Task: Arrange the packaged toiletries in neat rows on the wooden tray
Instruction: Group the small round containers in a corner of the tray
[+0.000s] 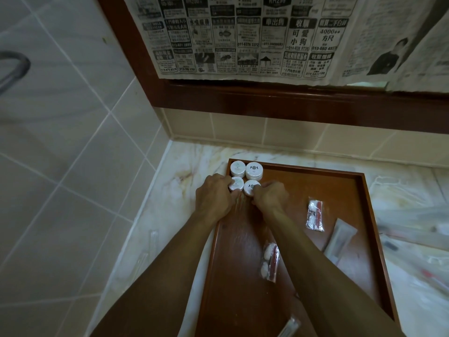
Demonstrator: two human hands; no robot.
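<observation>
The wooden tray [340, 190] lies on a marble counter. Several round white packaged soaps sit in its far left corner: two stacks at the back [254, 170] and two in front. My left hand [213, 198] grips the front left soap [237, 183]. My right hand [269, 197] grips the front right soap [252, 187]. Two clear packets with white and red contents lie on the tray, one in the middle [269, 261], the other further right [315, 216]. A long clear sachet [339, 239] lies near the right rim.
More clear packets lie loose on the marble counter [413, 276] right of the tray, and thin clear ones [145, 259] lie left of it. Another packet [289, 327] is at the tray's near edge. A newspaper-covered mirror in a wooden frame [291, 96] rises behind; tiled wall at left.
</observation>
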